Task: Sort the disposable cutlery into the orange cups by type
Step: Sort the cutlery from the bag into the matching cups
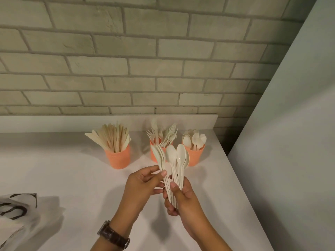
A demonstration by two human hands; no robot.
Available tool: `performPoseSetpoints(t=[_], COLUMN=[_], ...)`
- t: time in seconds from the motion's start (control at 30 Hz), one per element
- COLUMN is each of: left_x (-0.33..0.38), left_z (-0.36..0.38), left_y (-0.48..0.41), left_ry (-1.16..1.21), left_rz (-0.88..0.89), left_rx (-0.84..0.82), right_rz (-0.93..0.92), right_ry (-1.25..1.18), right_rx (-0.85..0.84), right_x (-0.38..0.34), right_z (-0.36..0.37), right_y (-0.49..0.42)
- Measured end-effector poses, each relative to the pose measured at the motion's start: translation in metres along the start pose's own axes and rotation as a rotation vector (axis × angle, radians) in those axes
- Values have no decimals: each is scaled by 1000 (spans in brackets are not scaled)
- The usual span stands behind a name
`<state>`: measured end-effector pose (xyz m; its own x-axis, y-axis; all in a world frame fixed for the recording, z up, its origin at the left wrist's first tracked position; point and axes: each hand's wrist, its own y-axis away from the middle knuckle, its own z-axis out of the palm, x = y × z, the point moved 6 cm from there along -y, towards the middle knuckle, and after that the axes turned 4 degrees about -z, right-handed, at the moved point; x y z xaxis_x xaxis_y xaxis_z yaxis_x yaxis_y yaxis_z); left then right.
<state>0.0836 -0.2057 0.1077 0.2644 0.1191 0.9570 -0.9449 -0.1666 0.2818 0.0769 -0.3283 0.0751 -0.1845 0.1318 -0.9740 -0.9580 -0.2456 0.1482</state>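
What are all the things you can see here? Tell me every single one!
table: one, white, under everything
knife cup: one, orange, leftmost of three at the back
knives: many, cream, standing in the knife cup
fork cup: one, orange, middle of the row
forks: many, cream, in the fork cup
spoon cup: one, orange, rightmost
spoons: many, cream, in the spoon cup
held cutlery: one bunch, cream, spoons among it, in front of the cups
sheet: one, white with dark marks, lower left
brick wall: one, grey, behind
plain wall: one, pale, right
watch: one, brown strap, left wrist
left hand: pinches the held cutlery
right hand: grips its handles
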Motion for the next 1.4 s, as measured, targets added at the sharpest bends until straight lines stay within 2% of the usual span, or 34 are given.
performPoseSetpoints(t=[0.23, 0.3, 0.37, 0.47, 0.63, 0.8, 0.9, 1.03, 1.1, 1.2, 1.27, 1.33, 1.4], left_x=[2, 7, 16, 27, 25, -10, -16, -18, -12, 0, -1, -3, -3], left_z=[56, 73, 82, 88, 113, 134, 139, 138, 129, 112, 113, 119, 119], left_y=[-24, -34, -53, -91, -127, -148, -152, -148, -137, -96, -57, -19, 3], left_ry=[-189, -211, -180, -108, -462, -873, -948, -789, -703, -413, -170, -25, 55], left_rz=[-21, 14, 94, 230, 487, 415, 371, 324, 337, 276, 148, 48, 37], left_rx=[-253, -276, -228, -60, 184, 197, 171, 59, 60, 60, -92, -251, -289], right_rz=[-73, -101, -98, -41, -54, -65, -52, -65, -88, -138, -185, -256, -297], right_ry=[101, 126, 140, 147, 79, -100, -189, -177, -112, -61, 0, 140, 345], right_rx=[162, 246, 334, 442, 504, 403, 328, 293, 312, 338, 370, 391, 362], right_x=[-3, -6, -7, -2, -5, -12, -16, -22, -27, -35, -37, -38, -35], right_z=[-50, -71, -95, -130, -156, -151, -144, -136, -132, -123, -117, -109, -97], right_y=[3, 5, 8, 15, 23, 21, 19, 19, 20, 21, 21, 21, 20])
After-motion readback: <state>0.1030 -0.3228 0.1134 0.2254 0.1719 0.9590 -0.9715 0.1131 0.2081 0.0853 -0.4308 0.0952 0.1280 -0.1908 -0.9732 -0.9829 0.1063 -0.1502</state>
